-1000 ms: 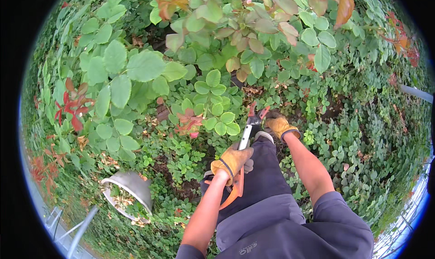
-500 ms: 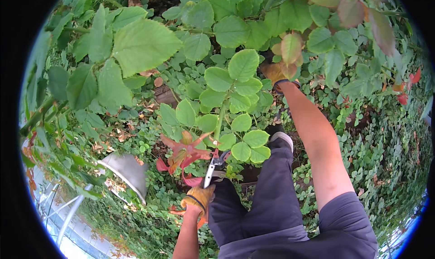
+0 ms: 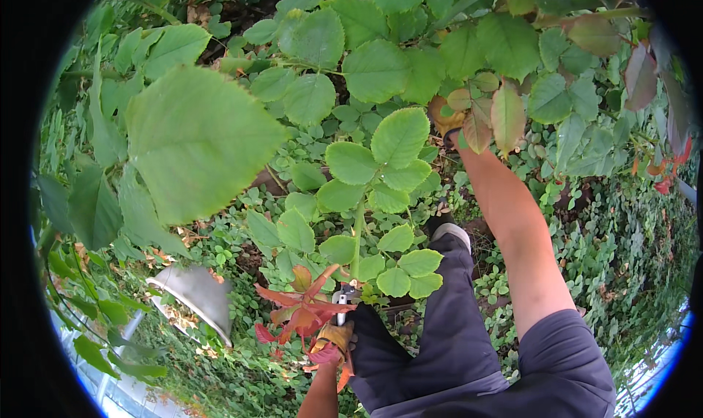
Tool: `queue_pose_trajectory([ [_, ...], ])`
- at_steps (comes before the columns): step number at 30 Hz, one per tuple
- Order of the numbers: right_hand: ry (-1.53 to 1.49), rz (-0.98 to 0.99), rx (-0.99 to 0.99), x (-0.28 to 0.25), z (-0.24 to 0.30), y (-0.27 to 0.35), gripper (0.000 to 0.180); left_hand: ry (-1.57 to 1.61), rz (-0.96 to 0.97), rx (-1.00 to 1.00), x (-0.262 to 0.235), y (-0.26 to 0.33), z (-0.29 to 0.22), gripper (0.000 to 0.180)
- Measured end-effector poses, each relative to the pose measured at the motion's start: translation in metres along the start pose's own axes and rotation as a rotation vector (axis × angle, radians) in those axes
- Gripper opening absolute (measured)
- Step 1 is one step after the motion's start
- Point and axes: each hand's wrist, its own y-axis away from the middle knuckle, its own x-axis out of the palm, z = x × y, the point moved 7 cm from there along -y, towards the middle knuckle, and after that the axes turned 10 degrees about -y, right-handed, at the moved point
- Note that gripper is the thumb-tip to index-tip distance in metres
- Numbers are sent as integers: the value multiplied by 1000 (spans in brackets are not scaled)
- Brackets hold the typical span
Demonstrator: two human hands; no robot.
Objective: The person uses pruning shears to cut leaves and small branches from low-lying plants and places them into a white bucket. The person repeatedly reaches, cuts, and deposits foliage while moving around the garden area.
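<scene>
In a tan-orange work glove, my left hand [image 3: 337, 336] grips pruning shears [image 3: 342, 308] by the handles at lower centre. Their head meets the lower end of a thorny green rose stem [image 3: 358, 239], where the visible stem stops; whether the blades are open or closed I cannot tell. Red young leaves [image 3: 299, 310] hang beside the shears and partly cover the glove. My right arm stretches forward, and my gloved right hand [image 3: 441, 116] is among leaves at upper centre. Green and reddish leaves [image 3: 505, 114] hide its fingers and anything they hold.
A large green leaf [image 3: 201, 143] hangs close at left. Leafy rose branches [image 3: 593, 15] cross the top and right. A grey curved panel-like object [image 3: 194, 297] lies among low ground plants on the left. Pale metal bars [image 3: 124, 341] show at the lower left edge.
My left hand and the shears have shifted slightly right and nearer my body, and red leaves now cover more of them. The large leaf at left looms bigger. My right hand has barely moved.
</scene>
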Motion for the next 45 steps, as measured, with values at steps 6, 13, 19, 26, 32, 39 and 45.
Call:
queue_pose_trajectory([
  [6, 38, 107, -62, 42, 0, 11, 31, 117, -14, -69, -1, 11, -11, 37],
  [13, 158, 236, -75, 81, -17, -41, 33, -171, -94, -15, 5, -8, 4, 46],
  [19, 119, 280, -40, 84, -23, -39, 35, -529, -191, 343, 39, -75, 75, 48],
  [26, -558, 262, -11, 37, -35, 62, 36, 106, 26, 70, 29, -57, 51, 42],
  [32, -1729, 191, 355, 5, -104, 219, 38, 196, 27, -35, 2, 3, 10, 31],
  [39, -2469, -106, 43, -93, -183, 229, 30, 77, -40, 9, -2, -1, 11, 34],
  [45, -2462, 30, 262, -96, -173, 174, 30, 196, -19, -67, 10, -3, 35, 36],
])
